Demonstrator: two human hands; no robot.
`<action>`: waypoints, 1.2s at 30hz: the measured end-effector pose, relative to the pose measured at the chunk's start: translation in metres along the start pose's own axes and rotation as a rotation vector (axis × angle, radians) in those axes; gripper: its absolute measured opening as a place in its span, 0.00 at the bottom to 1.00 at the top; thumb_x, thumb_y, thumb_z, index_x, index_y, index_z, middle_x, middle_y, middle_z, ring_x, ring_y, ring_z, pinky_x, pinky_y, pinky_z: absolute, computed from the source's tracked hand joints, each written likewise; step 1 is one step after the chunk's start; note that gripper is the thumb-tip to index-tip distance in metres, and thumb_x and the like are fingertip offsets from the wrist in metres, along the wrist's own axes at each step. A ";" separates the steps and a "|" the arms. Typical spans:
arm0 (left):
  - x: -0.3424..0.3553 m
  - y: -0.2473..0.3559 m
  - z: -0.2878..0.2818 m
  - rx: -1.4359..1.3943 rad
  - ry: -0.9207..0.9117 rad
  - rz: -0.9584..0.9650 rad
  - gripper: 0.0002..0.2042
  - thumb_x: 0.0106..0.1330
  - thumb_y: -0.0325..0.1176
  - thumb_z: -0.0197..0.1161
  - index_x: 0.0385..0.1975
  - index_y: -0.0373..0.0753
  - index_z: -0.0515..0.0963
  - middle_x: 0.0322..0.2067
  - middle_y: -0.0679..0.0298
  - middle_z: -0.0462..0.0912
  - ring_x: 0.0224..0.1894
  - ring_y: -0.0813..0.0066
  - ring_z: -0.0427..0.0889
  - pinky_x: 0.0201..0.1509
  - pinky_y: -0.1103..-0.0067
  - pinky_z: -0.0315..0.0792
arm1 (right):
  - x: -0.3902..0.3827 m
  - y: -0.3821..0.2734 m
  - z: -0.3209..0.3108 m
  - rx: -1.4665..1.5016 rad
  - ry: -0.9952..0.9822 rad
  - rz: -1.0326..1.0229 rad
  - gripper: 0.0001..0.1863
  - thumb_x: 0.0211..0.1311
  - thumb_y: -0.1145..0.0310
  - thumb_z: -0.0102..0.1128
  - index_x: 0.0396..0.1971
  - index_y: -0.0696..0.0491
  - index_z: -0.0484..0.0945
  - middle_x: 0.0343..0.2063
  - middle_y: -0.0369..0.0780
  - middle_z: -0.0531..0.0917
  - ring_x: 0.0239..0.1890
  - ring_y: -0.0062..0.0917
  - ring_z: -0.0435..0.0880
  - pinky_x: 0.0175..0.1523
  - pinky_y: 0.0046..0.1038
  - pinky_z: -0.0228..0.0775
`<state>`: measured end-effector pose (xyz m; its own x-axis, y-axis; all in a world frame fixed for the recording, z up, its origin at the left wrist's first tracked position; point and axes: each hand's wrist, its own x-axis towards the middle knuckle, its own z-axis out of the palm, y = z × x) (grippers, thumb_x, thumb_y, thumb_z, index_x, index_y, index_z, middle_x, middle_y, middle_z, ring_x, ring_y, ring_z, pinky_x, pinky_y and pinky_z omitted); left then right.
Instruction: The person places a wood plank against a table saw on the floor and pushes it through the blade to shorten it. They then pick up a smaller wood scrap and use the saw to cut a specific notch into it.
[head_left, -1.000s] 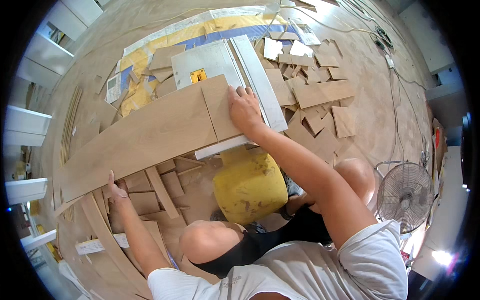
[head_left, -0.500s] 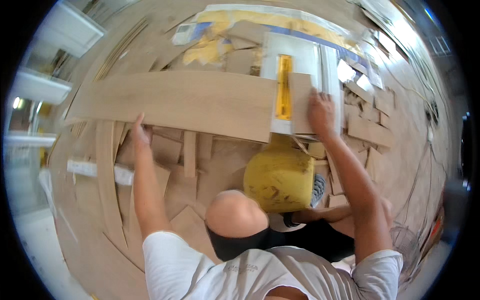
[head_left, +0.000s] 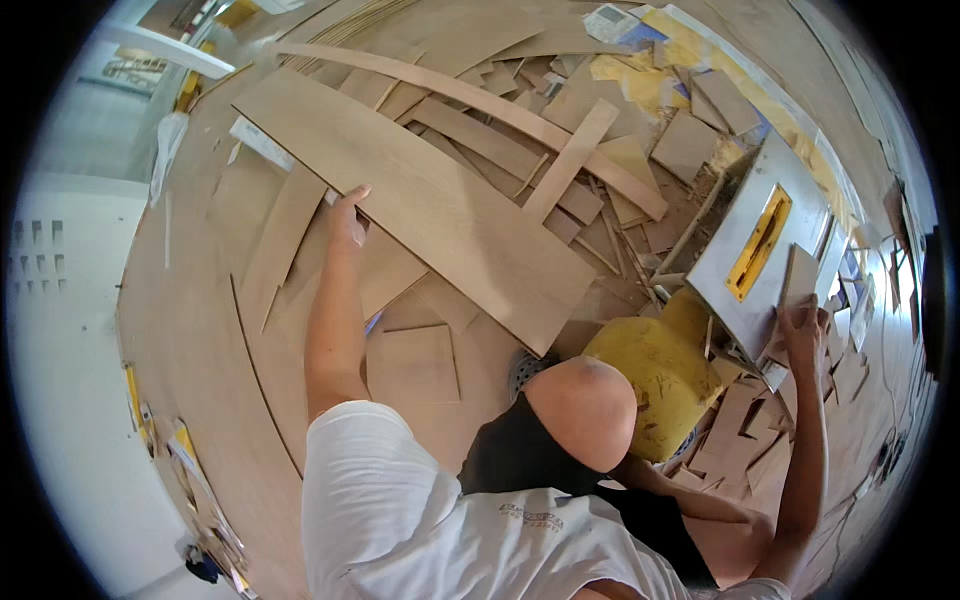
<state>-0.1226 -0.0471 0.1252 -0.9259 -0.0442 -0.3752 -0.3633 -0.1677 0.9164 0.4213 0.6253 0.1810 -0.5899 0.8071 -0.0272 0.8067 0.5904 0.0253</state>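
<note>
Wood floor [head_left: 200, 330], scattered planks [head_left: 420, 205], offcuts [head_left: 415, 365]
</note>
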 end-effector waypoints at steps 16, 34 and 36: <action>-0.037 -0.097 -0.178 -0.307 0.123 -0.059 0.24 0.69 0.38 0.64 0.61 0.31 0.74 0.56 0.55 0.81 0.58 0.57 0.78 0.65 0.65 0.72 | 0.049 0.058 -0.068 0.333 -0.006 0.011 0.41 0.49 0.56 0.73 0.66 0.47 0.71 0.56 0.48 0.79 0.58 0.43 0.79 0.63 0.40 0.72; -0.050 -0.168 -0.198 -0.065 0.234 -0.389 0.38 0.72 0.57 0.60 0.70 0.32 0.63 0.69 0.51 0.69 0.70 0.62 0.71 0.62 0.76 0.77 | 0.118 0.044 -0.040 0.419 0.010 -0.232 0.37 0.51 0.57 0.70 0.65 0.43 0.75 0.66 0.43 0.73 0.69 0.42 0.67 0.75 0.41 0.60; -0.062 -0.176 -0.182 0.035 0.212 -0.437 0.36 0.73 0.59 0.57 0.65 0.30 0.68 0.60 0.52 0.77 0.62 0.63 0.78 0.57 0.75 0.80 | 0.112 0.044 -0.038 0.380 0.015 -0.182 0.36 0.51 0.56 0.70 0.64 0.43 0.76 0.66 0.42 0.73 0.69 0.42 0.67 0.74 0.40 0.60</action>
<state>0.0175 -0.1940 -0.0385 -0.6455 -0.1773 -0.7429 -0.7204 -0.1819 0.6693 0.3891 0.7417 0.2170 -0.7219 0.6918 0.0175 0.6441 0.6808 -0.3488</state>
